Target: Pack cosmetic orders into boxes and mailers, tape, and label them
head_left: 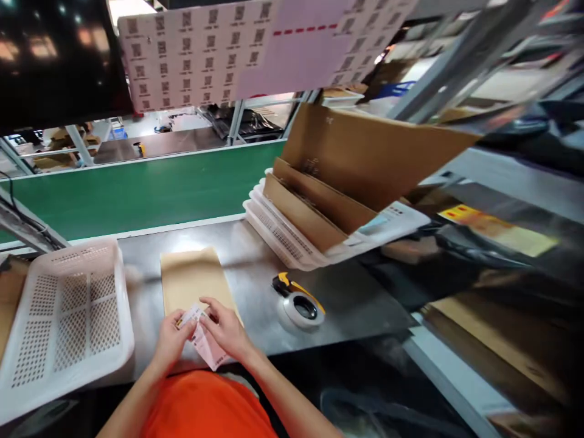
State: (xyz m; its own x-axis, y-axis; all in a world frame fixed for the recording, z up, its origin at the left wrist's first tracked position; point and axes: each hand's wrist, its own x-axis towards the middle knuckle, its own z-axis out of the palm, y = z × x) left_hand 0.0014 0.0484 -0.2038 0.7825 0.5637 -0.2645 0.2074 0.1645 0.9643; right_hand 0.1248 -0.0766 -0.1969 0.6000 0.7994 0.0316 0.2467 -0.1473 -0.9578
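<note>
Between my two hands is a pinkish-white printed paper slip [211, 350], its lower end hanging toward my body. My left hand [171, 333] pinches the slip's left edge, thumb on top. On the other side, my right hand [227, 327] is closed on the upper right part of it, with the index finger bent over. Under and beyond the hands, a flat tan envelope or sheet of kraft paper [194, 277] lies on the metal table [255, 331]. The print on the slip is too small to read.
To the left stands a white perforated basket [119, 304]. A tape dispenser with a clear roll [302, 309] lies right of the hands. Stacked white baskets [283, 234] hold cardboard sheets [365, 158] at the back right. Behind the table runs a green conveyor belt [150, 188]; a dark monitor [59, 61] hangs upper left.
</note>
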